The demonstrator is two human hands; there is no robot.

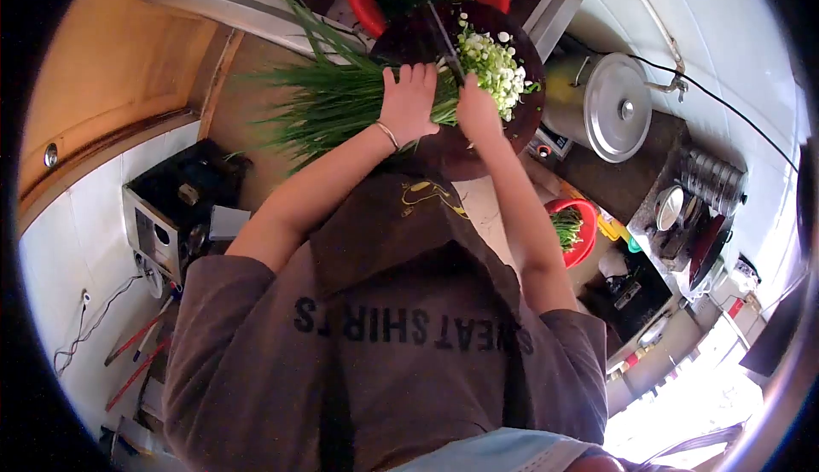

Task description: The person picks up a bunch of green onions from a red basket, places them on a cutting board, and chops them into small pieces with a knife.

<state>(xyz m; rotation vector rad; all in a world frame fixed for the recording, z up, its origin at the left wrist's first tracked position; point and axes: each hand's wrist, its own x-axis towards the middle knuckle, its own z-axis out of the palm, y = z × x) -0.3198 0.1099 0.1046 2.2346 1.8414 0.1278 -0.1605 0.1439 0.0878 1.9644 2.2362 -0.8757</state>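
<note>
Plainly the scallions [333, 101] lie left to right across the far board [529, 122] — the left hand [409, 101] clamps them down, fingers together. Just right of it, the right hand [478, 112] is closed round the knife [447, 45] — blade crossing the stalks.

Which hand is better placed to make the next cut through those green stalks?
Right: the right hand holds the knife above the scallion bunch, while the left hand presses the bunch flat on the round board.
</note>
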